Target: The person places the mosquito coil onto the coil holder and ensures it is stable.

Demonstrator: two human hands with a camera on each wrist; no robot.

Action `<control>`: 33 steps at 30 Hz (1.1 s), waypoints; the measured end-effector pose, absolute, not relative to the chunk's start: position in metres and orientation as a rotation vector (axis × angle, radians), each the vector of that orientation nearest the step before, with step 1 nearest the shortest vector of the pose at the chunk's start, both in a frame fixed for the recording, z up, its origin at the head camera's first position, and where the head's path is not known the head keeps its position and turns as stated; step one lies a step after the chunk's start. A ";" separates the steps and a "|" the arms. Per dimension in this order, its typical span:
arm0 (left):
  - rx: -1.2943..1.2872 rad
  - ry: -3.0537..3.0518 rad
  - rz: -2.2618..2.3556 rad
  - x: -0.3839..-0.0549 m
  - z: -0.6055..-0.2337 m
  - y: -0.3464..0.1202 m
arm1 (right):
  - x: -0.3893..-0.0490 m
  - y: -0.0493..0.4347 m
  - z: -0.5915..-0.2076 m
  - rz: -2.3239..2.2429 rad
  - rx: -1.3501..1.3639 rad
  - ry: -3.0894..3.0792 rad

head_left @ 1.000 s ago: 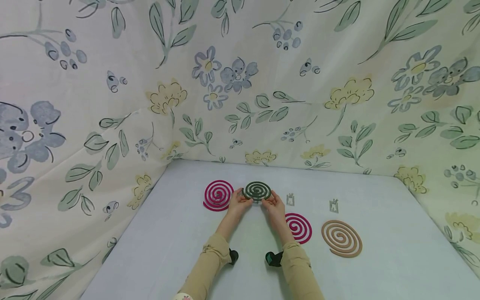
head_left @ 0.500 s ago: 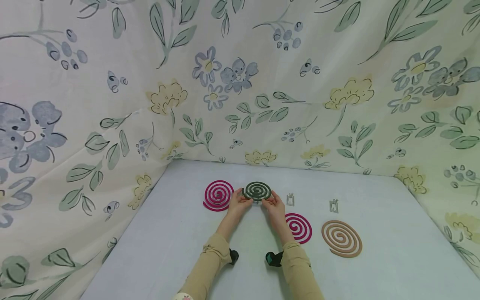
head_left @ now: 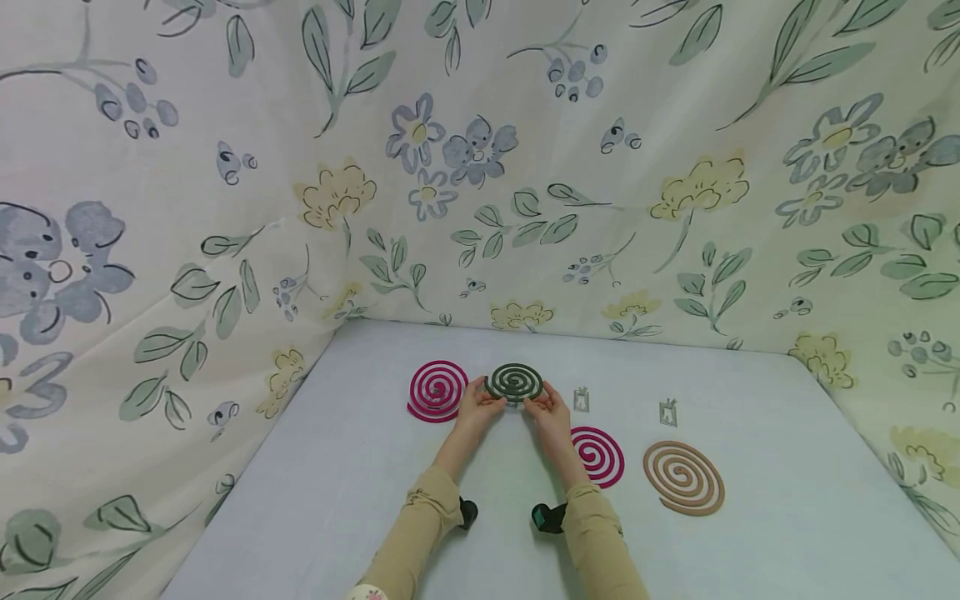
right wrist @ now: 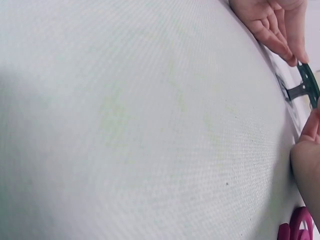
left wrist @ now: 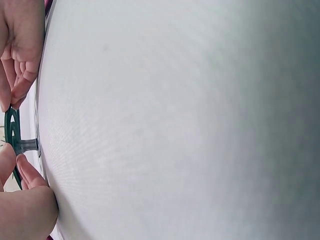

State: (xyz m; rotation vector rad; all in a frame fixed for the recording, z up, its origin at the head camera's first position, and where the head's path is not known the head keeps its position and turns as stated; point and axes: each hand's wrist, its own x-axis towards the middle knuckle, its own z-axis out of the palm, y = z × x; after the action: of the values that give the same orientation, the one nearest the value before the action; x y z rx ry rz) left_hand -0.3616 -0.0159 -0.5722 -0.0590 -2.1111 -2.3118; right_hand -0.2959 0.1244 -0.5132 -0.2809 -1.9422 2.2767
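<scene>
Both hands hold a dark green mosquito coil point(head_left: 513, 382) level at the middle back of the table. My left hand point(head_left: 477, 408) pinches its left front edge between thumb and fingers, and my right hand point(head_left: 552, 415) pinches the right front edge. Below the coil's centre stands a small metal coil stand point(left wrist: 29, 144), seen in both wrist views with its upper end at the coil's underside. To the left of my left hand is a magenta mosquito coil point(head_left: 437, 390), with a metal stand partly showing through its middle.
A second magenta coil point(head_left: 590, 455) lies by my right wrist, partly hidden by the forearm. Further right lies a tan coil point(head_left: 681, 474). Two flat metal stands point(head_left: 581, 400) rest behind them on the white table point(head_left: 337, 467). Floral cloth point(head_left: 480, 250) hangs along the back and sides.
</scene>
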 end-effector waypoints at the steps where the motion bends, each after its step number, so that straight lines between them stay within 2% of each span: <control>1: -0.042 -2.121 -2.316 -0.364 -0.574 -0.016 | -0.296 0.125 -0.513 2.276 -0.280 -1.942; 4: -0.114 -2.085 -2.334 -0.371 -0.586 -0.017 | -0.297 0.125 -0.514 2.276 -0.287 -1.938; 6: -0.175 -2.060 -2.338 -0.387 -0.610 -0.018 | -0.298 0.125 -0.516 2.278 -0.296 -1.932; 10: -0.173 -2.061 -2.318 -0.401 -0.630 -0.018 | -0.300 0.125 -0.519 2.288 -0.305 -1.912; 13: -0.159 -2.058 -2.317 -0.391 -0.617 -0.017 | -0.301 0.125 -0.521 2.298 -0.299 -1.897; 15: -0.073 -2.112 -2.311 -0.372 -0.586 -0.016 | -0.301 0.125 -0.521 2.304 -0.289 -1.888; 16: -0.085 -2.094 -2.308 -0.387 -0.608 -0.016 | -0.301 0.125 -0.521 2.308 -0.287 -1.884; 17: -0.044 -2.120 -2.304 -0.385 -0.604 -0.016 | -0.301 0.125 -0.521 2.309 -0.278 -1.884; 18: -0.051 -2.116 -2.306 -0.398 -0.623 -0.016 | -0.301 0.126 -0.521 2.310 -0.272 -1.885; 22: -0.061 -2.091 -2.330 -0.481 -0.740 -0.015 | -0.300 0.126 -0.519 2.303 -0.286 -1.904; 23: -0.045 -2.097 -2.343 -0.478 -0.736 -0.015 | -0.300 0.126 -0.519 2.304 -0.292 -1.906; 24: -0.041 -2.098 -2.346 -0.487 -0.748 -0.015 | -0.301 0.126 -0.519 2.303 -0.300 -1.909; 25: -0.050 -2.084 -2.354 -0.485 -0.747 -0.015 | -0.301 0.126 -0.519 2.303 -0.309 -1.909; 31: -0.092 -2.067 -2.315 -0.422 -0.665 -0.014 | -0.301 0.126 -0.519 2.297 -0.313 -1.912; 33: -0.100 -2.076 -2.292 -0.416 -0.657 -0.014 | -0.301 0.126 -0.520 2.296 -0.311 -1.911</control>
State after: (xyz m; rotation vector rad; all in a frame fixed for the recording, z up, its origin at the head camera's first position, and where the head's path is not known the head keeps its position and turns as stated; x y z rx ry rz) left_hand -0.4157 -0.0141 -0.6574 -0.1001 -2.0760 -2.2920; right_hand -0.3007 0.1256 -0.5196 -0.3112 -1.9111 2.2956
